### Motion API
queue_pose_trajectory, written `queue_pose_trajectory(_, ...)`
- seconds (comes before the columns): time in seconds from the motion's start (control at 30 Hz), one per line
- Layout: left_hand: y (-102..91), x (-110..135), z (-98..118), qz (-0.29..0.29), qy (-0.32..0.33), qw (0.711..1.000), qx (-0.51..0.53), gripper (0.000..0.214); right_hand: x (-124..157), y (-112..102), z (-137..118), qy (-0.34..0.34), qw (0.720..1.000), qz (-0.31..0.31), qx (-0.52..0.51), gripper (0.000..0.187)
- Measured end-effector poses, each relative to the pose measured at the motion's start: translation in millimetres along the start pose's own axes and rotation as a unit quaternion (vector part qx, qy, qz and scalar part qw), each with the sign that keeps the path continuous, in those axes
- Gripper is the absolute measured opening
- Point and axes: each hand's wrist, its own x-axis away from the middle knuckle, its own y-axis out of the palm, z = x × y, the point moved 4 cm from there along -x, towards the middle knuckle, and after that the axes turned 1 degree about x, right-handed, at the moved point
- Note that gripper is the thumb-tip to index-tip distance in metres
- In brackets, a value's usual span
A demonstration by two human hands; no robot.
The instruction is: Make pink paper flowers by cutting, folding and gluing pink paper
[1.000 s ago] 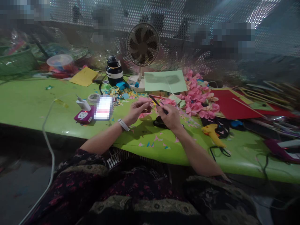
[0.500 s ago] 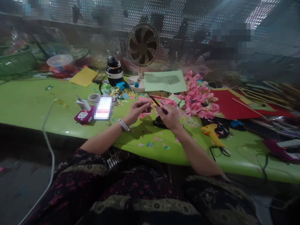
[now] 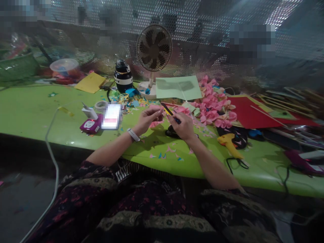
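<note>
Over the green table [image 3: 141, 152], my left hand [image 3: 149, 118] is closed in a pinch, its wrist wearing a white band. Whatever sits between its fingertips is too small to make out; pink paper [image 3: 155, 125] shows just beneath. Close beside it, my right hand [image 3: 182, 125] grips a slim black-and-yellow tool [image 3: 167, 109], whose exact kind I cannot tell. The tool's dark tip points up and left, past the left fingertips. A black object [image 3: 171, 132] lies under my right hand, partly hidden by it. Small pink and blue paper scraps [image 3: 162, 155] are scattered nearer the front edge.
A pile of pink paper petals [image 3: 212, 104] lies right of a pale green sheet [image 3: 178, 87]. Behind stand a fan [image 3: 154, 48] and a black bottle [image 3: 123, 77]. A lit phone [image 3: 111, 116] and purple power socket [image 3: 90, 125] are left; a yellow glue gun [image 3: 231, 145] is right.
Both hands stay in nearly the same place. The tool in my right hand has turned slightly, so more of its yellow side shows.
</note>
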Motion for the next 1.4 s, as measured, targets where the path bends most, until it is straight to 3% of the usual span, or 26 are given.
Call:
queue_pose_trajectory(0.77, -1.1, 0.3, -0.3, 0.008, -0.005, 1.000, 0.002, 0.036, -0.7, -1.2, -1.8, 0.018, 1.000, -0.005, -0.009, 0.052)
queue_pose_trajectory(1.4, -0.8, 0.2, 2.7, 0.012, 0.021, 1.000, 0.001, 0.042, 1.4, 2.4, -1.8, -0.005, 1.000, -0.015, -0.011, 0.048)
